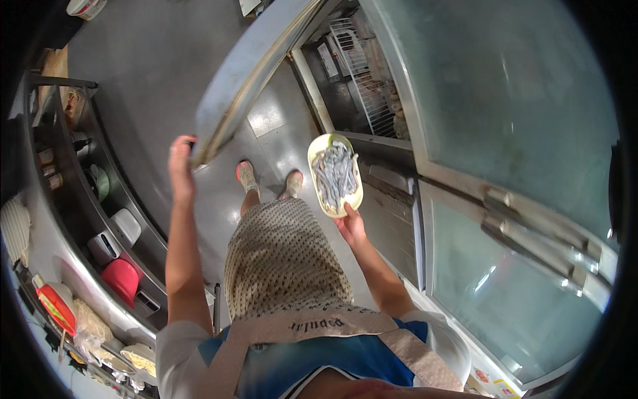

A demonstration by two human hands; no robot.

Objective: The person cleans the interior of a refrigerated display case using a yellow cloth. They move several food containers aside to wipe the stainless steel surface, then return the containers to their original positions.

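My left hand (pixel 181 163) is curled round the outer edge of an open refrigerator door (pixel 229 80), where a handle would sit. With my right hand (pixel 351 226) I hold an oval pale yellow dish (pixel 359 196) by its near end, thumb on the rim. Long, thin grey strips (pixel 336 174) of food lie heaped in the dish; I cannot tell their kind. The dish is in front of the open refrigerator compartment, which has a white wire rack (pixel 364 80) inside.
Closed glass doors (pixel 498 86) with metal handles (pixel 531 249) stand on the right. A steel counter (pixel 50 219) with open shelves runs along the left, holding a red pan-like item (pixel 121 279) and a white container (pixel 126 226). Grey tiled floor (pixel 143 86) lies between.
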